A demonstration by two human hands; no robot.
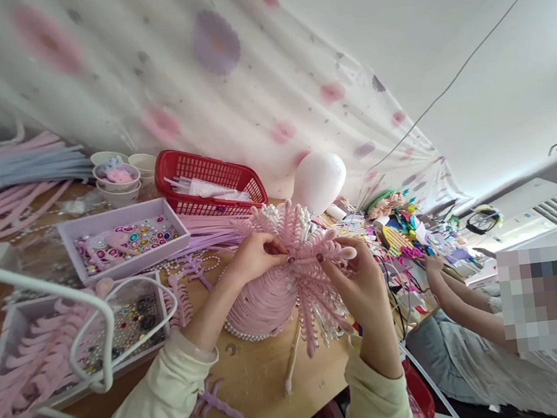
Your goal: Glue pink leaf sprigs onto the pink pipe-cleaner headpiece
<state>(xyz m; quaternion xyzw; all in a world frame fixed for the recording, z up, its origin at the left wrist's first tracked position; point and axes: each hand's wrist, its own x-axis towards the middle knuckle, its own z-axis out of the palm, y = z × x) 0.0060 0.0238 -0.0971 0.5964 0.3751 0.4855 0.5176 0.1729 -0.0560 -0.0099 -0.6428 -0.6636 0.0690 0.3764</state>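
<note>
A pink headpiece (287, 282) of fuzzy pipe-cleaner branches and pearl strings stands on the wooden table (258, 379), in front of a white foam head (318, 179). My left hand (256, 255) pinches one pink branch near the top of the piece. My right hand (360, 280) grips another fuzzy branch on its right side, fingers curled round it. Both wrists wear cream sleeves.
A lilac tray of coloured gems (124, 240) and a red basket (207, 180) sit behind. A nearer tray (15, 326) holds pink fuzzy pieces. White bowls (116, 177) and long pastel pipe cleaners (8, 176) lie far left. Another person's arms (463, 302) work at right.
</note>
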